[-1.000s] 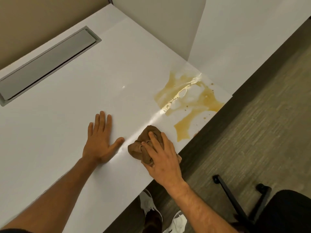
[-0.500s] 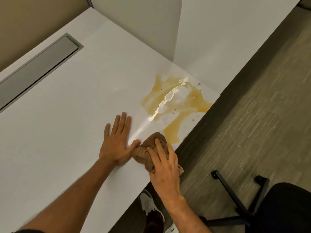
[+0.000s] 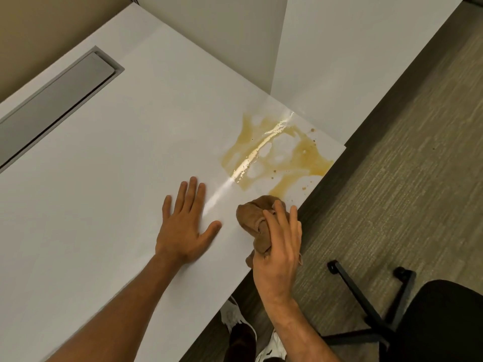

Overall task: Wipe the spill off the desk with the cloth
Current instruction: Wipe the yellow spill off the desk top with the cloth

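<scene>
White desk (image 3: pixel 104 178), right hand (image 3: pixel 279 246) half-hiding cloth (image 3: pixel 254 218)

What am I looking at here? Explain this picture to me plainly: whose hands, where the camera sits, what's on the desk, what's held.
No machine here: a person wears a camera on the head, looking down at their own two hands. The left hand lies flat, fingers spread, on the white desk. The right hand grips a bunched brown cloth near the desk's front edge. Just beyond the cloth spreads a yellow-brown spill, not yet wiped. A grey hatch is set into the desk at far left. A black chair stands on the floor at right.
</scene>
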